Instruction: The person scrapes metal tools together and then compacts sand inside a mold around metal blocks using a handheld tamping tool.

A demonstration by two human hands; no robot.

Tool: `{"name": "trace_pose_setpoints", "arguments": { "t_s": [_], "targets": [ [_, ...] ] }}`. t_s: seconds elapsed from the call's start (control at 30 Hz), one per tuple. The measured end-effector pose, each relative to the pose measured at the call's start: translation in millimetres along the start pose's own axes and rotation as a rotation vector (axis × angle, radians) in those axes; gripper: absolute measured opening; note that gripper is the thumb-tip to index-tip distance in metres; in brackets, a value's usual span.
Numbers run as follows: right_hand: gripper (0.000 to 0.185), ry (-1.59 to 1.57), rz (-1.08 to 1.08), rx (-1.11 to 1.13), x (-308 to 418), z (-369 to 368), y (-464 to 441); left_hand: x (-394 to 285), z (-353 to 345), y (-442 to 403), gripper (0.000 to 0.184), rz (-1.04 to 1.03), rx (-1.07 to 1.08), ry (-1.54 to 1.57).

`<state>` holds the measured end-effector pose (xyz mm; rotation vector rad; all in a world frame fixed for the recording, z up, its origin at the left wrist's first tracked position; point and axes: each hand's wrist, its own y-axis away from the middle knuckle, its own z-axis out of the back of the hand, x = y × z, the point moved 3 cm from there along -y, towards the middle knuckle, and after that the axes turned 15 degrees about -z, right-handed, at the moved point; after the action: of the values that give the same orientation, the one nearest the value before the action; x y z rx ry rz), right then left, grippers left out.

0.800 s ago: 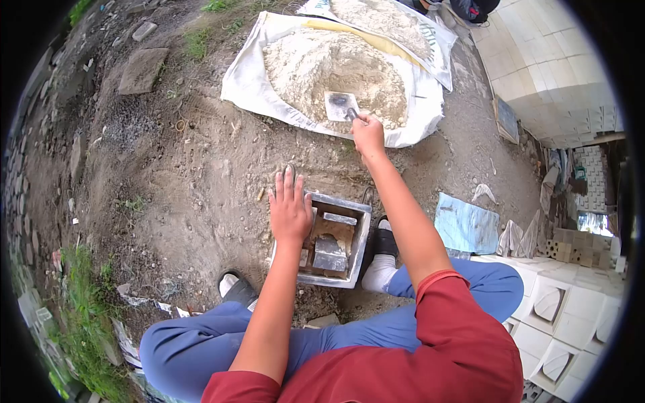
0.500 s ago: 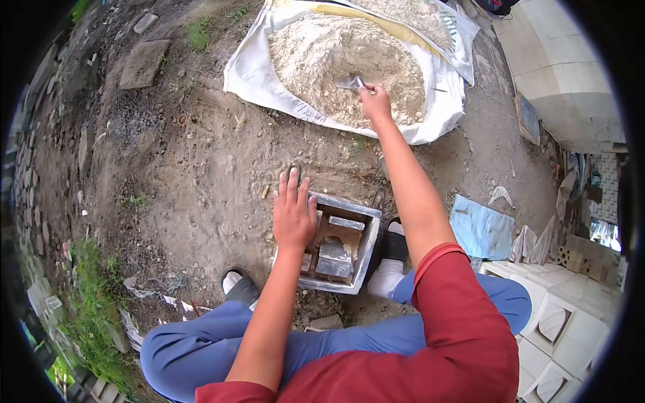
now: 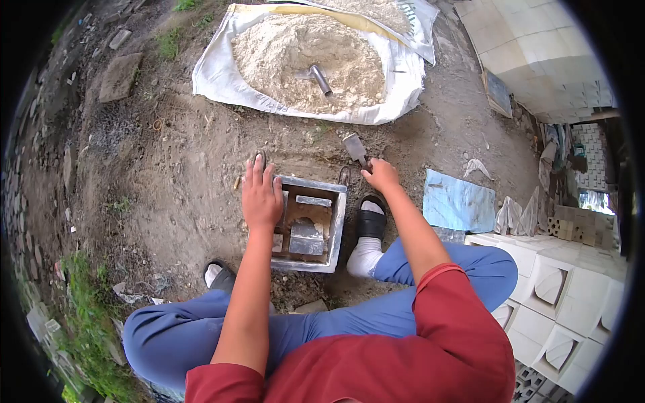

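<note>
Fingers of the left hand (image 3: 262, 201) are a little bit apart and lie flat over the left edge of a grey metal box (image 3: 302, 266), with the tips by a dark loop (image 3: 261, 159) at the top left corner. The box sits on the dirt (image 3: 175, 208), open at the top, and it has grey pieces (image 3: 307, 238) and some brown stuff inside. The right hand (image 3: 381, 174) is low, near the top right side of the box but not touching it. It is at the dark handle end of a small tool (image 3: 353, 144) that has a flat grey head. Its fingers are bent there, but I cannot tell if they are clamped on the handle. Past the box lies a big white sack (image 3: 396, 104) with a heap of pale powder (image 3: 282, 47) on it. A scoop (image 3: 321, 80) lies in the powder, with its round grey handle sticking out. A black sandal (image 3: 371, 218) is on the foot just to the right of the box, and a blue sheet (image 3: 460, 201) lies on the ground more to the right, near some white blocks (image 3: 581, 299).
</note>
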<state>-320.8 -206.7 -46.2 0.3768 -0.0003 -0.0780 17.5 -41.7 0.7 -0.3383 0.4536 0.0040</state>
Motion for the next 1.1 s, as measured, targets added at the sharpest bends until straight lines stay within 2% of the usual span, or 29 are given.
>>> {"name": "trace_pose_setpoints", "arguments": {
  "t_s": [0.13,0.17,0.23,0.27,0.37,0.5,0.57,0.6,0.67,0.7,0.77,0.83,0.87,1.0,1.07,1.1],
  "targets": [
    [0.034,0.004,-0.045,-0.040,-11,-24,5,1,1,6,0.038,0.031,-0.021,-0.016],
    [0.034,0.009,-0.024,-0.054,-9,-22,5,2,-2,6,0.039,0.029,-0.015,-0.001],
    [0.034,0.210,0.096,-0.172,-5,-15,8,4,-4,8,0.040,0.047,-0.033,-0.008],
    [0.036,0.244,0.109,-0.154,-3,-13,7,5,-6,8,0.041,0.049,-0.013,-0.001],
    [0.036,0.181,0.035,-0.154,-16,-19,-5,8,-9,11,0.042,0.045,0.001,0.009],
    [0.031,0.038,0.012,-0.101,-26,10,4,11,-8,15,0.045,0.017,-0.018,0.029],
    [0.028,0.088,0.148,-0.186,-26,46,30,8,-5,17,0.045,-0.001,-0.037,0.059],
    [0.028,0.077,0.144,-0.199,-30,55,35,11,-6,18,0.046,-0.012,-0.050,0.080],
    [0.027,0.085,0.306,-0.281,-36,73,55,10,-7,23,0.046,-0.026,-0.064,0.096],
    [0.027,0.078,0.306,-0.301,-34,84,64,13,-6,22,0.045,-0.031,-0.080,0.111],
    [0.028,-0.112,0.465,-0.328,-30,106,96,5,1,22,0.043,-0.016,-0.113,0.140],
    [0.027,-0.203,0.523,-0.353,-22,122,119,-7,4,14,0.040,-0.004,-0.167,0.394],
    [0.027,-0.291,0.575,-0.353,-19,129,134,-20,5,10,0.042,0.030,-0.139,0.645],
    [0.027,-0.368,0.712,-0.382,0,145,184,-83,48,-6,0.041,-0.004,-0.278,0.728],
    [0.027,-0.467,0.824,-0.372,9,159,215,-109,75,-8,0.038,-0.042,-0.057,1.190],
    [0.027,-0.473,0.831,-0.391,13,165,224,-111,84,-11,0.038,-0.060,-0.063,1.180]
  ]
}}
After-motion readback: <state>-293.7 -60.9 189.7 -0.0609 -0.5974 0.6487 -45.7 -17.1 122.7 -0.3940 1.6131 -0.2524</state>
